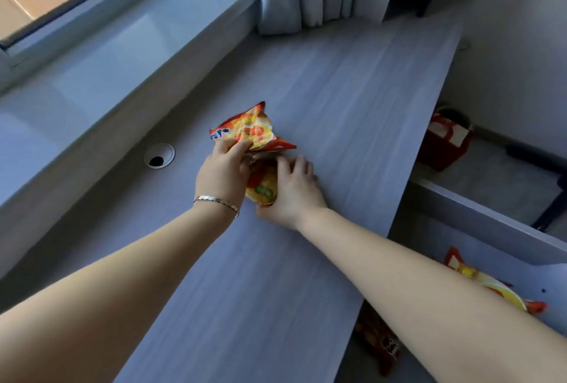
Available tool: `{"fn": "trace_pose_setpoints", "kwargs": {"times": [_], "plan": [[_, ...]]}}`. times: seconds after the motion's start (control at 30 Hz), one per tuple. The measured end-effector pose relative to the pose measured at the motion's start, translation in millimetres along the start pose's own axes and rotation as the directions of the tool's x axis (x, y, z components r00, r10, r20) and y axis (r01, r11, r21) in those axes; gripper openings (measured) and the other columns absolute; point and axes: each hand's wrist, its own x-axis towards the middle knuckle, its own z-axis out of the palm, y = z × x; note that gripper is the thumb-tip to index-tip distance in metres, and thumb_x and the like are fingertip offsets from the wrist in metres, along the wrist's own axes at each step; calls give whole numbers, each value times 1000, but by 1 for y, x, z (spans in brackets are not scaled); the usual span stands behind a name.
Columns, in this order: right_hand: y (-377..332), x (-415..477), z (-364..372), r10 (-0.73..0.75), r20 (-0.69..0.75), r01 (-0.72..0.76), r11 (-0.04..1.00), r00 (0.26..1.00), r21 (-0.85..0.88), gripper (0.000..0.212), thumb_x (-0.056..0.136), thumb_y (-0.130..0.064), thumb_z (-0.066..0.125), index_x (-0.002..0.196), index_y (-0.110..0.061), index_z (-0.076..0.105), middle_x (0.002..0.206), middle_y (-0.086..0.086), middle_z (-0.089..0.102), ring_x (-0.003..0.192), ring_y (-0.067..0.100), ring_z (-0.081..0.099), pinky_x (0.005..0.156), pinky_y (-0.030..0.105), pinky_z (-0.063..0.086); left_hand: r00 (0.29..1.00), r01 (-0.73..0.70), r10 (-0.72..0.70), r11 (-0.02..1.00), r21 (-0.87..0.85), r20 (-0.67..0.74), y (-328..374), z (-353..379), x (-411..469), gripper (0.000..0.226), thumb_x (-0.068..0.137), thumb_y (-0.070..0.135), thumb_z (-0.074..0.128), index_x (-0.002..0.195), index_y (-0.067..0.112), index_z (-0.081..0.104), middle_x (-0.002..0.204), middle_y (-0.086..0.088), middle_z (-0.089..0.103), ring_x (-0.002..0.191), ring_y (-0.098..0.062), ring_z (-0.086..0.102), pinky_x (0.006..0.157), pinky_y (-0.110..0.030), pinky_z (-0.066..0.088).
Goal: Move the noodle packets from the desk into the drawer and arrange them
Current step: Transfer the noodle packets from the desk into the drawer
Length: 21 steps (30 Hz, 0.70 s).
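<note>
Two orange-and-yellow noodle packets lie together on the grey desk. My left hand, with a bracelet on its wrist, pinches the upper packet, which tilts up off the desk. My right hand grips the lower packet from the right; both hands hide most of it. At the lower right the drawer stands open. Inside it lies another noodle packet, partly behind my right forearm, and a darker packet shows under the desk edge.
A round cable hole sits in the desk left of the packets. A window sill and window run along the left, curtains hang at the back. A red bag stands on the floor beyond the drawer.
</note>
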Motion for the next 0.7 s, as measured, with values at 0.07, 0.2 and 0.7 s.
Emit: {"fn": "trace_pose_setpoints", "kwargs": {"times": [0.07, 0.2, 0.7], "plan": [[19, -24, -12, 16, -69, -10, 996, 997, 90, 87, 65, -39, 71, 136, -13, 28, 130, 15, 35, 123, 34, 33, 100, 42, 37, 999, -37, 35, 997, -68, -32, 18, -4, -13, 32, 92, 15, 53, 123, 17, 62, 131, -10, 56, 111, -35, 57, 87, -40, 47], [79, -91, -30, 96, -179, -52, 970, 979, 236, 89, 68, -33, 71, 140, -12, 24, 131, 14, 34, 124, 29, 33, 96, 37, 42, 956, -292, 293, 943, -160, -18, 62, -7, -50, 37, 86, 28, 46, 109, 14, 71, 112, -11, 69, 91, -33, 69, 69, -39, 57], [266, -262, -51, 639, -131, -609, 765, 758, 210, 59, 84, -48, 56, 131, -15, 43, 143, 15, 25, 134, 33, 24, 109, 41, 28, 628, -721, 666, 692, -21, 402, 167, 53, -207, 53, 46, 22, 95, 96, 20, 77, 100, -7, 75, 77, -25, 74, 47, -32, 60]]}}
